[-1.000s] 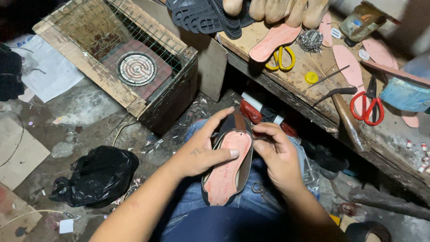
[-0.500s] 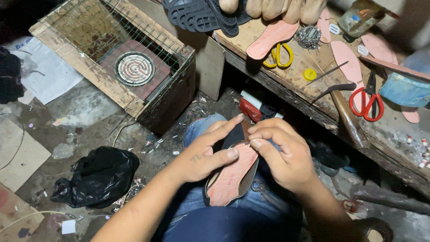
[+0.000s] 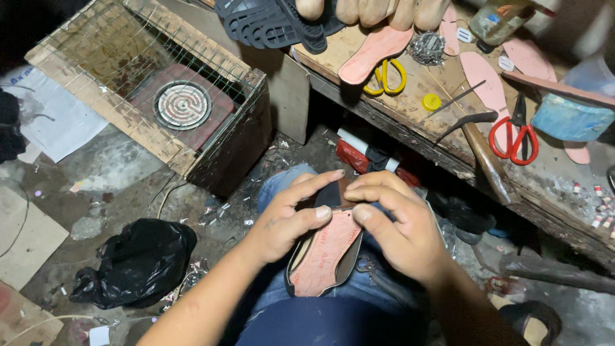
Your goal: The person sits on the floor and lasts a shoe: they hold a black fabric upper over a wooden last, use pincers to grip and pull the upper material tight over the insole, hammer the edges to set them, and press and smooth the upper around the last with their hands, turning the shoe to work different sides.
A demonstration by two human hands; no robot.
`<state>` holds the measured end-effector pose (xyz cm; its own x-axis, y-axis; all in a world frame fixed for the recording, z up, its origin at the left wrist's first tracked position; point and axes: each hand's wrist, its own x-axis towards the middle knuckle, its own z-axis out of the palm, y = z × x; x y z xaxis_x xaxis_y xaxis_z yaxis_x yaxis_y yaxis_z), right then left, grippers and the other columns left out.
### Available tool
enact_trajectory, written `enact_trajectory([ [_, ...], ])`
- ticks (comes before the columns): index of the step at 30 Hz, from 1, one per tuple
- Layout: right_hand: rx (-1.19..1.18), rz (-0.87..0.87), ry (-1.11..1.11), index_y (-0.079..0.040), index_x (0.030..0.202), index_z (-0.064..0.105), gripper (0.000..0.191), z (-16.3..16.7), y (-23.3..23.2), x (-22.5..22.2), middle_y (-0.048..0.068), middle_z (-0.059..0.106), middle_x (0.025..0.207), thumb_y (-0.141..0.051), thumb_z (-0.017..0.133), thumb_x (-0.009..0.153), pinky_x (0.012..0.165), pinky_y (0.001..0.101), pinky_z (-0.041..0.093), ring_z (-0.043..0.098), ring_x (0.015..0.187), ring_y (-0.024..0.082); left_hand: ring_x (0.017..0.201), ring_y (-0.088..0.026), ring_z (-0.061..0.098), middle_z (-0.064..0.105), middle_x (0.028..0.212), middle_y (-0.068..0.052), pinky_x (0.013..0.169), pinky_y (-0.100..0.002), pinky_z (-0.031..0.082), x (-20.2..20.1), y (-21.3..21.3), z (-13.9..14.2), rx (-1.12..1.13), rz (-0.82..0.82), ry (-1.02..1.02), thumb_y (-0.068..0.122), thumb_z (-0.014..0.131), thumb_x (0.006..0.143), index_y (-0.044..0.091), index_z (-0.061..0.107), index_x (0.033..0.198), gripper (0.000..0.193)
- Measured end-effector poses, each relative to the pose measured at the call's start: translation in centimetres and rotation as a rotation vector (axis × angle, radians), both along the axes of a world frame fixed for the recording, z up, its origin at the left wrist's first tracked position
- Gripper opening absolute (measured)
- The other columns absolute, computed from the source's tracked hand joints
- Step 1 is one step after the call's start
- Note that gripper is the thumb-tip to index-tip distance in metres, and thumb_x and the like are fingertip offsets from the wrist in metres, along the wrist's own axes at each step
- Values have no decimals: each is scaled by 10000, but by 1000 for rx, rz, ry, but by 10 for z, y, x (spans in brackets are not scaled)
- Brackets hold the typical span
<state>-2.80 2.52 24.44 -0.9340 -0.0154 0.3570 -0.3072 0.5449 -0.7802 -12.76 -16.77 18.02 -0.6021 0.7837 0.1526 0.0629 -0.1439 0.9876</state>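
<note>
Head view: your left hand (image 3: 285, 221) grips the shoe upper (image 3: 323, 256) from the left side, thumb pressed on the pink insole (image 3: 327, 253) that lies inside it, fingers stretched along the upper's far end. Your right hand (image 3: 400, 230) is curled closed over the same end from the right, fingertips pinching the dark edge beside your left thumb. The shoe upper rests on your lap, on the blue jeans (image 3: 282, 186), toe end pointing away from you, pink side up.

Ahead of your knees, the wooden surface (image 3: 410, 102) carries yellow-handled scissors (image 3: 384, 77), red-handled scissors (image 3: 514, 131), a hammer (image 3: 477, 138), a small yellow cap (image 3: 432, 102), a cluster of small nails (image 3: 427, 48) and several pink insole cutouts (image 3: 483, 83). Black soles (image 3: 275, 22) are stacked at the surface's far left end.

Left of you, a wire-mesh wooden box (image 3: 147, 83) sits on the floor with a round coil heater (image 3: 182, 104) inside. A black plastic bag (image 3: 138, 259) lies on the floor just left of your left forearm.
</note>
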Motion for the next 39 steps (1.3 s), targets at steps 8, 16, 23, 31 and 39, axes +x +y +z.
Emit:
enact_trajectory([
  [8,62,-148,39,-44,989,689,68,-14,9,13,98,691,1005,-84,710,939,829,331,550,685,930,226,1241,-199,566,582,1289,-81,1091,-355,440,8,20,7,-8,-78,-256,205,680,876,58,500,1449,618],
  [16,-83,-93,70,15,1131,675,188,-14,10,19,129,654,1158,-20,651,948,924,347,541,669,1029,263,1331,-224,522,568,1363,-114,1154,-373,385,17,22,12,-73,-50,-3,244,730,881,62,412,1483,705],
  [23,179,-110,130,-20,1010,691,140,3,14,23,109,681,1019,-17,737,878,810,368,539,672,903,285,1261,-251,575,570,1312,-133,1106,-375,434,19,28,18,-178,9,56,258,761,825,68,457,1455,725],
  [31,221,-183,168,-13,968,607,86,6,3,22,134,643,976,-23,671,912,804,399,522,645,880,316,1283,-298,591,579,1353,-153,1097,-394,444,22,28,26,-211,36,173,295,827,741,84,472,1452,822],
  [39,79,-283,147,-11,996,595,48,-13,-5,24,135,635,1007,-26,627,963,815,365,523,648,881,272,1242,-297,606,593,1304,-146,1078,-393,462,25,26,29,-223,71,210,286,830,730,81,494,1432,805],
])
